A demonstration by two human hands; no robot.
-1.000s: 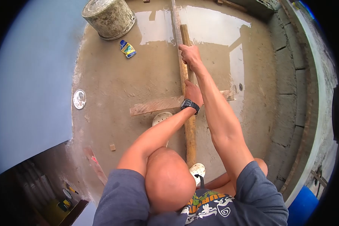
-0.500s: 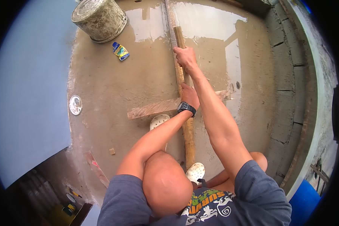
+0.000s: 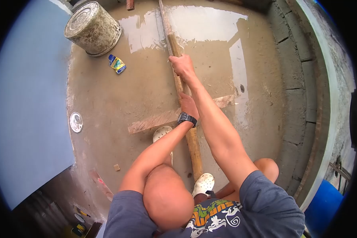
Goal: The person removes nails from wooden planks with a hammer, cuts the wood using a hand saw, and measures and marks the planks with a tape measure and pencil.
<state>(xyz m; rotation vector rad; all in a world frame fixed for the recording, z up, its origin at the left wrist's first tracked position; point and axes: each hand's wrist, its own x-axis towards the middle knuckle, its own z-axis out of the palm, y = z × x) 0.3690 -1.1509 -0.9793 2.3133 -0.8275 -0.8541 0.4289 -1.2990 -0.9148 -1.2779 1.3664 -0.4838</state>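
Observation:
A long narrow wooden board [image 3: 165,23] runs away from me across the wet floor. Against it lies a shorter, thicker wooden stick [image 3: 173,44], its far end showing beyond my right hand [image 3: 181,65], whose fingers are wrapped round it. Closer to me, my left hand [image 3: 189,104], with a black watch at the wrist, is closed at the near part of the stick; its fingers are partly hidden. Below the left wrist, a rounded wooden length [image 3: 194,150] reaches toward my shoe. A flat plank [image 3: 152,121] lies crosswise beneath the long wood.
An upturned, cement-stained bucket [image 3: 95,29] stands at far left, near a blue-and-yellow packet [image 3: 117,64]. A white round lid [image 3: 76,122] lies by the left edge. Grey concrete blocks [image 3: 293,75] border the right side. My light clogs [image 3: 204,184] straddle the wood. Water covers the far floor.
The view has tilted and shifted, so the bucket, packet and wood sit farther left and slightly lower. Both hands keep about the same places on the stick.

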